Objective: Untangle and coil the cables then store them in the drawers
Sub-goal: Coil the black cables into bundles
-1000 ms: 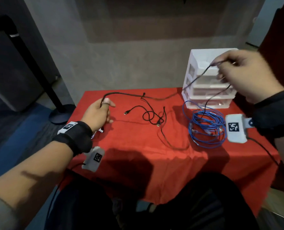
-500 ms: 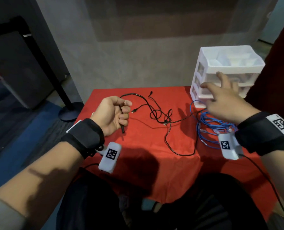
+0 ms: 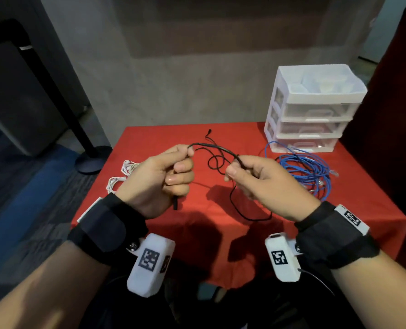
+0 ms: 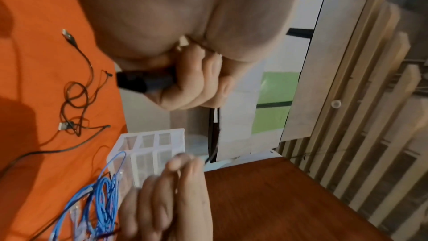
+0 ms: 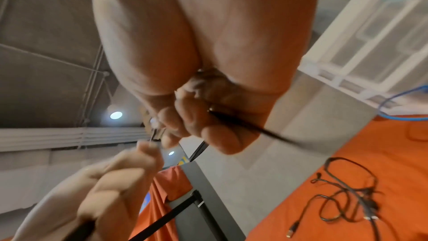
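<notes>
Both hands hold one black cable (image 3: 212, 148) above the red table (image 3: 292, 231). My left hand (image 3: 171, 172) grips it in a fist, and its black plug end (image 3: 175, 203) sticks out below the fist, seen also as the plug (image 4: 143, 81) in the left wrist view. My right hand (image 3: 242, 169) pinches the same cable (image 5: 245, 125) a short span away. The rest of the black cable (image 3: 244, 210) trails in loose tangled loops on the cloth. A blue cable bundle (image 3: 308, 172) lies in front of the white three-drawer unit (image 3: 313, 115), whose drawers look closed.
White cables (image 3: 123, 174) lie at the table's left edge behind my left hand. A black stand with a round base (image 3: 93, 157) rises from the floor on the left. The drawer unit stands at the back right corner, next to a dark red wall.
My left hand has lifted the black cable off the table. My right hand has left the drawer unit, come toward the middle and pinched the same cable. White cables have come into view.
</notes>
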The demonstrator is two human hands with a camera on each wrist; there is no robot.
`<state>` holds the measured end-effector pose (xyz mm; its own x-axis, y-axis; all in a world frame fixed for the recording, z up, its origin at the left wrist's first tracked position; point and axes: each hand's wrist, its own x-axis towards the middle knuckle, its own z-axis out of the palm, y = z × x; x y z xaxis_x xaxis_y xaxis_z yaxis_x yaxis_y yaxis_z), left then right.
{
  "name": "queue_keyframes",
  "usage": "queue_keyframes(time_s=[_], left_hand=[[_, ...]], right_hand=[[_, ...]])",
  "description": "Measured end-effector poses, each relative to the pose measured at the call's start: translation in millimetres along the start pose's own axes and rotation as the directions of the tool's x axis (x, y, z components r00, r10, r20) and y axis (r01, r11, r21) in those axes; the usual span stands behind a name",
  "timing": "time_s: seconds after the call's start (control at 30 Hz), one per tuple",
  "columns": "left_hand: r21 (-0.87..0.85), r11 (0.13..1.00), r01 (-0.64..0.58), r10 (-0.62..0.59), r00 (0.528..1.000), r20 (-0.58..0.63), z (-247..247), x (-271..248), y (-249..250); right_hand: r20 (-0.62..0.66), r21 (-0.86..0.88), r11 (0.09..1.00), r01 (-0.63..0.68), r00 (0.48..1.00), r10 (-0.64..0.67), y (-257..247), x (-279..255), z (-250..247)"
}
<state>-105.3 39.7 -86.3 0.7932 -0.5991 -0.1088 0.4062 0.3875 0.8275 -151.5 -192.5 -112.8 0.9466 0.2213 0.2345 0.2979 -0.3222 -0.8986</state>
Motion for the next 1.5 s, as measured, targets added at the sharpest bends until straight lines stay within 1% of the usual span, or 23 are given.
queue_keyframes(time_s=[0.1, 0.17, 0.27, 0.33, 0.4, 0.5, 0.57, 0.63, 0.67, 0.73, 0.8, 0.83, 0.93, 0.97, 1.03, 1.1, 1.17, 1.27, 1.33, 1.37, 1.43, 1.47, 1.5], left_hand=[[0.014, 0.998, -0.066, 0.067, 0.993, -0.099, -15, -6, -3], [0.081, 0.995, -0.058, 0.067, 0.990, -0.121, -21, -10, -10], [0.292, 0.957, 0.002, 0.006, 1.000, -0.026, -26, -17, -27], [0.439, 0.896, 0.060, -0.073, 0.997, 0.013, -28, -19, -40], [0.581, 0.805, 0.119, -0.109, 0.993, -0.052, -31, -14, -53], [0.779, 0.608, 0.153, -0.024, 0.984, -0.175, -36, 2, -69], [0.856, 0.490, 0.166, -0.012, 0.983, -0.183, -38, 9, -78], [0.909, 0.371, 0.190, -0.114, 0.981, -0.158, -39, 11, -87], [0.928, 0.316, 0.195, -0.187, 0.972, -0.140, -39, 10, -93], [0.958, 0.235, 0.164, -0.310, 0.947, -0.086, -38, 5, -104], [0.969, 0.222, 0.110, -0.339, 0.940, -0.029, -40, 1, -113], [0.971, 0.223, 0.079, -0.296, 0.955, -0.010, -42, 1, -115], [0.961, 0.276, -0.015, -0.019, 1.000, 0.021, -50, 9, -110], [0.944, 0.326, -0.047, 0.095, 0.995, 0.016, -50, 13, -105], [0.854, 0.514, -0.083, 0.274, 0.959, -0.072, -47, 26, -96], [0.774, 0.628, -0.078, 0.342, 0.922, -0.185, -43, 39, -83], [0.783, 0.616, -0.083, 0.357, 0.916, -0.183, -36, 48, -72], [0.815, 0.576, -0.061, 0.375, 0.906, -0.197, -24, 59, -57], [0.830, 0.551, -0.092, 0.476, 0.851, -0.222, -22, 76, -37], [0.827, 0.547, -0.132, 0.556, 0.796, -0.240, -22, 86, -22], [0.789, 0.565, -0.242, 0.714, 0.623, -0.320, -24, 108, 14], [0.752, 0.581, -0.312, 0.760, 0.539, -0.364, -24, 117, 33], [0.736, 0.570, -0.366, 0.794, 0.474, -0.380, -22, 123, 51]], right_hand=[[-0.030, 0.011, 1.000, -0.021, 0.999, 0.022, 14, -5, -7], [-0.073, -0.053, 0.998, -0.020, 0.997, 0.016, 22, -9, -11], [-0.017, -0.145, 0.988, -0.055, 0.998, 0.053, 33, -15, -16], [0.068, -0.079, 0.980, -0.181, 0.980, 0.187, 40, -12, -19], [0.047, -0.067, 0.949, -0.308, 0.949, 0.311, 56, -3, -17], [-0.144, -0.326, 0.886, -0.331, 0.943, 0.300, 95, 16, -5], [-0.142, -0.351, 0.853, -0.386, 0.922, 0.359, 114, 26, 7], [-0.129, -0.466, 0.789, -0.400, 0.913, 0.387, 132, 34, 16], [-0.174, -0.480, 0.778, -0.405, 0.913, 0.368, 138, 37, 21], [-0.265, -0.297, 0.868, -0.398, 0.908, 0.325, 143, 43, 29], [-0.337, -0.022, 0.946, -0.323, 0.893, 0.297, 142, 51, 35], [-0.389, 0.043, 0.958, -0.284, 0.878, 0.278, 136, 53, 33], [-0.515, 0.118, 0.983, -0.137, 0.838, 0.179, 99, 60, 14], [-0.538, 0.106, 0.992, -0.072, 0.835, 0.118, 80, 60, 6], [-0.570, 0.075, 0.994, 0.081, 0.821, -0.024, 37, 57, -9], [-0.580, 0.069, 0.966, 0.250, 0.797, -0.165, -5, 50, -22], [-0.548, 0.065, 0.938, 0.341, 0.798, -0.252, -38, 45, -33], [-0.511, 0.010, 0.926, 0.377, 0.798, -0.319, -68, 42, -46], [-0.543, -0.050, 0.898, 0.438, 0.742, -0.392, -82, 42, -55], [-0.563, -0.074, 0.875, 0.479, 0.704, -0.433, -88, 43, -60], [-0.586, -0.104, 0.819, 0.564, 0.630, -0.509, -97, 46, -69], [-0.586, -0.113, 0.799, 0.591, 0.610, -0.534, -101, 48, -73], [-0.578, -0.124, 0.788, 0.603, 0.602, -0.551, -103, 50, -77]])
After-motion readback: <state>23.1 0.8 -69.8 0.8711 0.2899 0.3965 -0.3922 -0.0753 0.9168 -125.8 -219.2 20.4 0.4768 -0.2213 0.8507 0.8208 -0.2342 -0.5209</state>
